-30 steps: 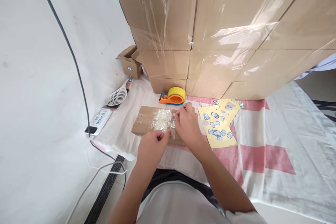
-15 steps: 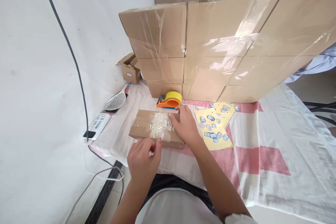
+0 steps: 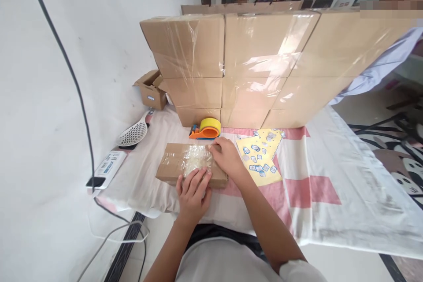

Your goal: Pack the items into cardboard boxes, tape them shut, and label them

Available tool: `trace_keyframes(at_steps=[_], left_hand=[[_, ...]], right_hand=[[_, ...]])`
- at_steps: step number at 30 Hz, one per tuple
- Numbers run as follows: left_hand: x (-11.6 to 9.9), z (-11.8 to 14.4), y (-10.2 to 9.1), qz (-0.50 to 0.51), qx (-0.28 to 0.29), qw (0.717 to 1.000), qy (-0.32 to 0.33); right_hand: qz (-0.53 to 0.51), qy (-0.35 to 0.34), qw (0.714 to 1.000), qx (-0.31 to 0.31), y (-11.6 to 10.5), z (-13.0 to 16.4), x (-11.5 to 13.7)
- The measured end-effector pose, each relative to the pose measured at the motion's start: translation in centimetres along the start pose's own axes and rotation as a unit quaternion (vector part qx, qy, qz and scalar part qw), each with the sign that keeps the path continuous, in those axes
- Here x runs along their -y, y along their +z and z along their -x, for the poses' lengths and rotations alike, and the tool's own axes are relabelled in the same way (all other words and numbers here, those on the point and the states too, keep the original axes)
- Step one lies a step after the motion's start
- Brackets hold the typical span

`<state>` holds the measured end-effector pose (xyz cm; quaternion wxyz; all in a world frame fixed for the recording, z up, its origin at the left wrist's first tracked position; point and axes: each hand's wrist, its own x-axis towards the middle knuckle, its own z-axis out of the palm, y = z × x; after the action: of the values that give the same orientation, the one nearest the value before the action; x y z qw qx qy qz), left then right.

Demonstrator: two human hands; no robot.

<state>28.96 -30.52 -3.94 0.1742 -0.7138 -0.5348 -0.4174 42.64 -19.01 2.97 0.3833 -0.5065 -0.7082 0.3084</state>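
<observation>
Head view: a small flat cardboard box (image 3: 190,169) lies on the table (image 3: 330,211), near its front edge and left of centre, with a crinkled patch of clear tape (image 3: 194,162) across its top. The left hand (image 3: 193,191) lies flat on the box's near edge at about 6 o'clock, fingers spread and pressing down on the tape — an open, flat grip, nothing pinched. The right hand (image 3: 226,158) rests on the box's right end at about 3 o'clock, fingers laid over the top edge, steadying rather than clasping.

The box looks light and fairly stiff, though its thin walls would likely give under a hard squeeze. The taped patch is probably slick, so the bare cardboard at the two short ends seems the better place to take hold — one hand per end.

At 12 o'clock from the box, just beyond it, sits an orange tape dispenser with a yellow roll (image 3: 205,130). At 2 o'clock, near the right hand, lies a yellow sticker sheet (image 3: 259,161). Behind stands a wall of stacked taped cartons (image 3: 251,66). At 10 o'clock a white slotted scoop (image 3: 134,132) rests by the wall.
</observation>
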Motion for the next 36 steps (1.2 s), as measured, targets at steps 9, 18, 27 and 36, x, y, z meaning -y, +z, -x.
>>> trace_keyframes(at_steps=[9, 18, 27, 36], left_hand=[[0.5, 1.2, 2.4, -0.022, -0.078, 0.997, 0.018], [1.6, 1.8, 3.5, -0.019, -0.102, 0.993, 0.056], [2.0, 2.2, 3.6, -0.012, -0.098, 0.993, 0.058], [1.9, 1.7, 4.0, 0.008, -0.127, 0.990, 0.062]], right_hand=[[0.067, 0.103, 0.980, -0.158, -9.1, 2.7, -10.9], [0.201, 0.142, 0.968, -0.048, -11.4, 2.1, -15.0], [0.203, 0.159, 0.966, -0.033, -11.4, 3.0, -15.1], [0.202, 0.113, 0.971, 0.053, -12.3, 8.1, -13.8]])
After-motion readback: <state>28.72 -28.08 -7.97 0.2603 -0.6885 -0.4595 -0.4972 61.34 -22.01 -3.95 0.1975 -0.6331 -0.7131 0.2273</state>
